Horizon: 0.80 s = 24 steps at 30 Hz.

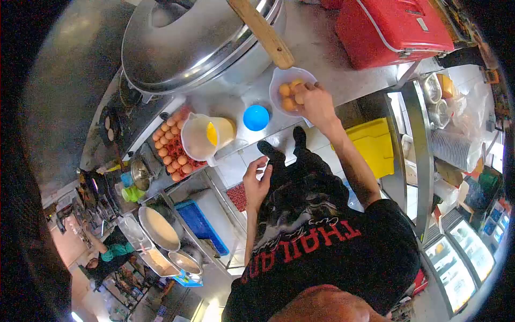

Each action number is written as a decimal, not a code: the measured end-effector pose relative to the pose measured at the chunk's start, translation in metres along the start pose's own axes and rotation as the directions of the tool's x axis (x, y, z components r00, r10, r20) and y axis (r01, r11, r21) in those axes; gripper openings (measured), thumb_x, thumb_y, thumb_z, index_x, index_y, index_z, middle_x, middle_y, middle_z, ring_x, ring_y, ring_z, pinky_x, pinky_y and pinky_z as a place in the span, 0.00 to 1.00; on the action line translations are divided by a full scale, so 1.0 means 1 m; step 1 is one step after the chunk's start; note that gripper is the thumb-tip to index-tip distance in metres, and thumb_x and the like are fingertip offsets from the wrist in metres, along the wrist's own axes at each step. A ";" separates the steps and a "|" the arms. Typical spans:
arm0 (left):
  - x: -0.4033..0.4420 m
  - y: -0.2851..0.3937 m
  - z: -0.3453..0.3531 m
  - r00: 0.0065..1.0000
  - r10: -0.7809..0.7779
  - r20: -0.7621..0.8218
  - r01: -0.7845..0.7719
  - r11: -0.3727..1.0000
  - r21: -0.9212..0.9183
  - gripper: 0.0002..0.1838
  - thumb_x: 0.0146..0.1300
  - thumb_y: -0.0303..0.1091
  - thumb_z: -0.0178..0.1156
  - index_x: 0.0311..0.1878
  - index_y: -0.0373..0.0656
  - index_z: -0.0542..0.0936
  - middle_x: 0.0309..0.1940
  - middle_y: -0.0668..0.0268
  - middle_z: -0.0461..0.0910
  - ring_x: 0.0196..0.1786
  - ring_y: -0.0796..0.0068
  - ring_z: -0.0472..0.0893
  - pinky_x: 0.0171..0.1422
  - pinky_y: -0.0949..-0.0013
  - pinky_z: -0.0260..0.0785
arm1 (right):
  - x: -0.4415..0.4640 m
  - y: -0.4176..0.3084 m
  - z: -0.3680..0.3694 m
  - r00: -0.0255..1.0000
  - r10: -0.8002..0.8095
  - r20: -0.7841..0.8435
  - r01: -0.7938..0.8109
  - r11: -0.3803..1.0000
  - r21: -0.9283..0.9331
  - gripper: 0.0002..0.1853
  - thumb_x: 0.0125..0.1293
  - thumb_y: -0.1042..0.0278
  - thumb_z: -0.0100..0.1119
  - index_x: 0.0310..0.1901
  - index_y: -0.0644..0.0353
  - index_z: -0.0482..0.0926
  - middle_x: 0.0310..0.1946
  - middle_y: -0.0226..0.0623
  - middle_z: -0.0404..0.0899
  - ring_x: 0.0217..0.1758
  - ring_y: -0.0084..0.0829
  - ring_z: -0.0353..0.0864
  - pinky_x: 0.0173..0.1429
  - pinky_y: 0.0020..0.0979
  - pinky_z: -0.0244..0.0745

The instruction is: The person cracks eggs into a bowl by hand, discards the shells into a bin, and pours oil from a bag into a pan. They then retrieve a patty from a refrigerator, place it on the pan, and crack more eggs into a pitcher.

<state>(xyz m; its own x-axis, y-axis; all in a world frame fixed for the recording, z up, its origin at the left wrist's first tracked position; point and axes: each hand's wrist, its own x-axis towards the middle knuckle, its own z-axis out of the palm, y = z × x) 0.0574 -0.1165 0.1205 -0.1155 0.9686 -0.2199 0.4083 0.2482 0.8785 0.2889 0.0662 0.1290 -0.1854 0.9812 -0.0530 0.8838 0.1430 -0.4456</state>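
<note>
My right hand (318,109) reaches over the rim of a translucent white bowl (275,88). Its fingers are closed around a brown egg (300,98), and several other eggs (285,90) lie inside. Nothing is in my left hand (257,183), which hovers at the counter's front edge with its fingers bent and apart. Between the hands a small blue bowl (256,117) rests on the counter. Left of it, a translucent pitcher (196,138) contains something yellow. Brown eggs (165,140) fill part of a red egg tray (182,114) beside the pitcher.
A large lidded metal pot (188,43) stands behind the pitcher, with a wooden handle (268,37) jutting over the counter. At the far right is a red cooler box (394,32). Pans of pale food (161,228) sit to the left. A yellow bin (370,145) stands below the counter.
</note>
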 end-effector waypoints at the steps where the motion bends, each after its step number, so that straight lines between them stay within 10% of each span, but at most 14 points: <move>1: 0.001 0.000 -0.001 1.000 -0.009 -0.008 0.009 1.000 -0.004 0.15 0.62 0.29 0.65 0.52 0.38 0.79 0.45 0.60 0.83 0.45 0.70 0.82 0.47 0.68 0.75 | 0.002 0.006 0.009 0.998 -0.048 -0.027 0.048 0.998 -0.028 0.21 0.49 0.70 0.68 0.47 0.58 0.78 0.42 0.46 0.81 0.47 0.50 0.80 0.50 0.44 0.78; 9: 0.004 -0.012 -0.011 0.998 -0.050 -0.025 0.049 0.997 -0.065 0.14 0.63 0.29 0.64 0.52 0.39 0.79 0.47 0.60 0.83 0.46 0.71 0.82 0.47 0.69 0.75 | 0.006 0.021 0.000 0.997 -0.076 -0.026 0.079 0.985 0.152 0.17 0.50 0.67 0.69 0.43 0.61 0.81 0.40 0.48 0.83 0.42 0.46 0.84 0.46 0.43 0.80; 15: 0.003 -0.068 -0.087 0.943 -0.168 -0.286 0.208 0.971 0.115 0.11 0.67 0.33 0.61 0.50 0.40 0.81 0.42 0.61 0.84 0.43 0.70 0.82 0.44 0.68 0.76 | -0.015 0.034 -0.038 0.959 0.209 -0.191 -0.121 0.913 0.389 0.20 0.51 0.73 0.69 0.49 0.61 0.81 0.44 0.46 0.84 0.41 0.41 0.86 0.46 0.37 0.80; 19: -0.005 -0.125 -0.150 0.926 -0.035 -0.376 0.132 0.963 0.234 0.10 0.66 0.32 0.61 0.45 0.36 0.81 0.36 0.58 0.84 0.37 0.71 0.82 0.43 0.69 0.74 | -0.021 0.034 -0.030 0.961 0.208 -0.181 -0.155 0.950 0.269 0.19 0.52 0.77 0.68 0.48 0.61 0.81 0.40 0.42 0.85 0.38 0.33 0.86 0.41 0.32 0.80; 24: 0.004 -0.127 -0.146 0.974 -0.029 -0.225 0.038 0.999 0.036 0.05 0.66 0.28 0.60 0.39 0.35 0.80 0.29 0.66 0.81 0.33 0.81 0.76 0.41 0.75 0.71 | 0.001 0.015 -0.001 0.998 0.019 -0.053 -0.016 0.998 0.061 0.19 0.51 0.69 0.69 0.47 0.58 0.82 0.40 0.47 0.84 0.40 0.46 0.85 0.45 0.41 0.80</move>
<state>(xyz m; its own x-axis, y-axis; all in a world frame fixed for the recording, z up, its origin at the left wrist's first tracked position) -0.1271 -0.1455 0.0703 -0.3285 0.9335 -0.1439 0.4356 0.2849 0.8539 0.3021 0.0690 0.1228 -0.1452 0.9893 -0.0140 0.8588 0.1190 -0.4982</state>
